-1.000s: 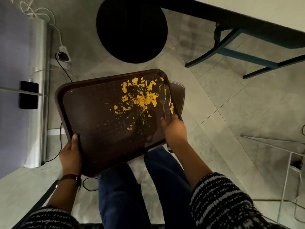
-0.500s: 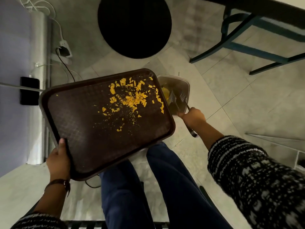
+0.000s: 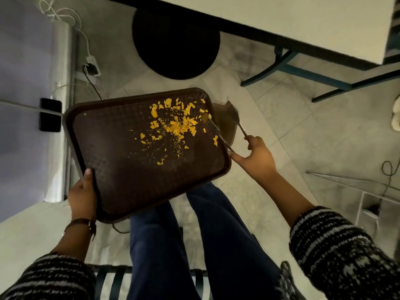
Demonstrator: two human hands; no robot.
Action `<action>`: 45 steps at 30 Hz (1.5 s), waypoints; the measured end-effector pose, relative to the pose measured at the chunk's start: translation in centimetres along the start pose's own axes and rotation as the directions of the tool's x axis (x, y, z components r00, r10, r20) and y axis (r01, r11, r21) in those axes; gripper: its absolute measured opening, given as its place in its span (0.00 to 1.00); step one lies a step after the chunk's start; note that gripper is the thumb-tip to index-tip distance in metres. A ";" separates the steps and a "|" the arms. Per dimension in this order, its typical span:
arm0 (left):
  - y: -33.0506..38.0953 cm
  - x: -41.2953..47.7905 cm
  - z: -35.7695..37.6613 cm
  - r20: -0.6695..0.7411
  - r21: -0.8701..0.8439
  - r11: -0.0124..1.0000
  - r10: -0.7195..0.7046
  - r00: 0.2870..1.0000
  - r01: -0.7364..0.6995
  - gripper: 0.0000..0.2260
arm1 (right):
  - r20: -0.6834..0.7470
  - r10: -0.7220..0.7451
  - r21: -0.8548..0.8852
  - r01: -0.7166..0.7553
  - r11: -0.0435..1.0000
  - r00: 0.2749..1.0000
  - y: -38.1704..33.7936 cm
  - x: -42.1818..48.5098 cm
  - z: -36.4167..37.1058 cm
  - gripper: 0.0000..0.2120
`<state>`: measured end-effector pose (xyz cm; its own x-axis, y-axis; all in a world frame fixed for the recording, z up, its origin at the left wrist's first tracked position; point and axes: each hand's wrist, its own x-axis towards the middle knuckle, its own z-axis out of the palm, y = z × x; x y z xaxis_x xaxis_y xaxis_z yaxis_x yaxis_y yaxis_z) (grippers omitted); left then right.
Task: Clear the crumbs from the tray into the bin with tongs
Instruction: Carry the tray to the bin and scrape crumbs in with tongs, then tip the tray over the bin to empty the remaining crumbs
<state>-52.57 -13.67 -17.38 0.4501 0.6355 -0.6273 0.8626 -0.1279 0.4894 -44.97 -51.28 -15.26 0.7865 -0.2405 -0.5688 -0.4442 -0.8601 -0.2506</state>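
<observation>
Crumbs (image 3: 177, 124), yellow, scattered on brown tray (image 3: 129, 169) gripped by left hand (image 3: 83, 191); right hand (image 3: 255, 156) grasps spread tongs (image 3: 223, 126), next needing a closing pinch toward bin (image 3: 227, 131).

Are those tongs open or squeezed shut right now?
Open. The tongs' two forked ends sit clearly apart, one over the tray, the other above the bin.

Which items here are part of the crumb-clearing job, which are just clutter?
In the job:
- dark brown plastic tray, held by the left hand
- yellow crumbs
- metal tongs, in the right hand
- small brown bin behind the tray

Lying about:
- round black stool
- white power strip
- teal-legged table
</observation>
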 end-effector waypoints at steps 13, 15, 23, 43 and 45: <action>6.0 -11.8 -12.4 0.040 0.041 0.999 0.019 0.999 -0.021 0.25 | -0.262 -0.431 -0.084 0.425 0.901 0.863 -4.9 -8.8 -17.9 0.36; 6.3 -12.7 -13.1 0.016 0.024 0.999 0.030 0.999 -0.030 0.25 | -0.321 -0.446 -0.089 0.443 0.892 0.835 -6.1 -6.4 -20.0 0.36; 6.4 -14.3 -12.9 -0.025 -0.019 1.000 0.022 0.999 -0.022 0.27 | -0.281 -0.376 -0.202 0.329 0.923 0.883 -13.0 6.4 -24.3 0.35; 5.7 -11.1 -7.9 -0.004 0.171 0.985 0.026 1.000 -0.025 0.28 | 0.038 0.088 0.339 -0.096 0.936 0.995 3.1 -8.1 -4.1 0.27; 6.1 -9.6 -6.8 0.010 0.218 0.974 0.061 0.998 -0.062 0.28 | 0.267 0.243 0.573 -0.356 0.739 0.933 4.4 -8.5 -1.9 0.26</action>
<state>-53.18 -15.36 -4.19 0.5040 0.6190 -0.6024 0.8628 -0.3300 0.3829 -52.78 -53.85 -10.06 0.5114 -0.3129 -0.8004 -0.8536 -0.2921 -0.4312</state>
